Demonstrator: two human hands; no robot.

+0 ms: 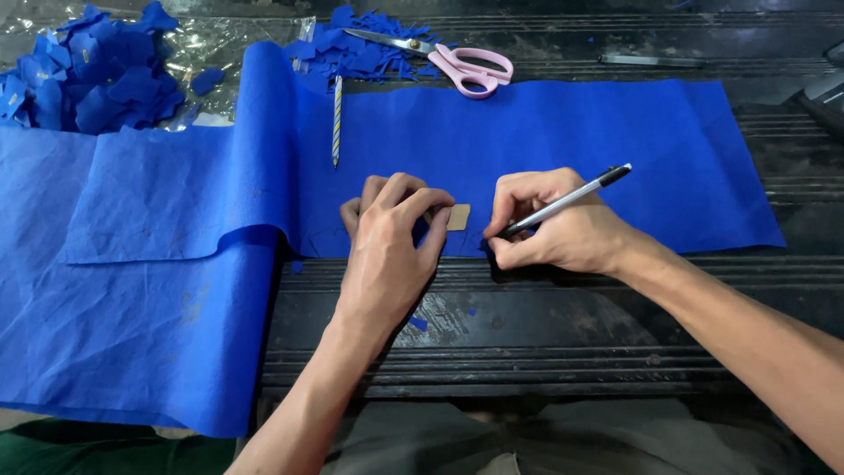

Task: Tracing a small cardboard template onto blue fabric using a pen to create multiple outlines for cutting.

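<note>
Blue fabric (563, 149) lies across the dark counter (545, 325). The left hand (391, 233) presses curled fingers onto a small cardboard template (458, 216); firm pressure should stop slipping. The right hand (554, 224) grips a pen (567, 200), tip close against the template's edge.

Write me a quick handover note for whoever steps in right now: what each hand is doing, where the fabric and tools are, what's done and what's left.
Left hand: pressing a small cardboard template flat on the blue fabric sheet, near its front edge.
Right hand: holding a pen, tip down at the fabric just right of the template.
Pink-handled scissors lie at the back on a heap of blue scraps; a striped pencil rests on the fabric. More cut blue pieces are piled back left.
Done: many pieces already cut.
Left: most of the sheet looks uncut; traced marks are too faint to tell.
</note>
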